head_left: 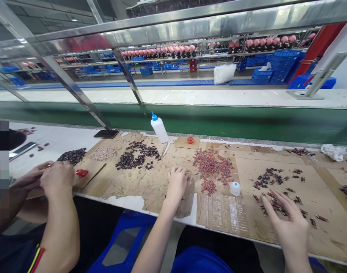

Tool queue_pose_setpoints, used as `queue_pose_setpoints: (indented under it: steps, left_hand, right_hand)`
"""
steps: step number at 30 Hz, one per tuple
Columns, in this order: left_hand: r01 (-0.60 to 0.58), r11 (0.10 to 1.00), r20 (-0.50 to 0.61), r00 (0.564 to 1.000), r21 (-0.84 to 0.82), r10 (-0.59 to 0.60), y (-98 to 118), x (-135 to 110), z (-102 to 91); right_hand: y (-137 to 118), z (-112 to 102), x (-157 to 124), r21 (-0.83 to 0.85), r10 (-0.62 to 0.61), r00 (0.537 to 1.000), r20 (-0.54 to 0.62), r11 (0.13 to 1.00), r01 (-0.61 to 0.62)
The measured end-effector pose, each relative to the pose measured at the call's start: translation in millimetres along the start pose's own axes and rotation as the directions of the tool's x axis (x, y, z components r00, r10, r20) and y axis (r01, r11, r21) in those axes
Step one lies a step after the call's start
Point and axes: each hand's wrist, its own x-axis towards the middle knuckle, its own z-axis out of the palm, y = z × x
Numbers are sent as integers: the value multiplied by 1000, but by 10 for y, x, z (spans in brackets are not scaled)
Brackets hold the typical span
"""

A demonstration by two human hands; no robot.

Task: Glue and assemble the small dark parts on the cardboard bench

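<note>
Left forearm [159, 231] bare, slanting up and rightward from the lower edge. Left hand [177, 185] back uppermost, fingers curled downward; grip uncertain, fingertips partly hidden. Right hand [292, 220] well apart from the left, palm down, thumb and fingers spread, reaching forward and inward. Right wrist [297, 254] low, forearm mostly out of view.

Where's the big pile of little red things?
In the head view, the red pile lies just right of centre, between the left hand and the small white bottle.
</note>
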Motion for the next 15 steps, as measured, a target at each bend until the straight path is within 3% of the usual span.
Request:
queue_pose_setpoints:
  steps: [3, 7, 12, 15]
  left_hand:
    - [24, 987, 134, 990, 157, -45, -8, 82, 21]
    - [22, 970, 196, 978, 241, -71, 30, 109, 54]
    - [16, 968, 215, 974, 250, -72, -38, 135, 65]
    - [10, 970, 218, 974, 242, -64, -86, 136, 51]
  right_hand:
    - [101, 211, -32, -55, -197, 974, 115, 977, 204]
    - [223, 493, -72, -83, -264, 936, 233, 954, 289]
    - [265, 609, -52, 3, -228, 920, 318, 971, 240]
    - [189, 571, -62, 66, -103, 938, 331, 994, 86]
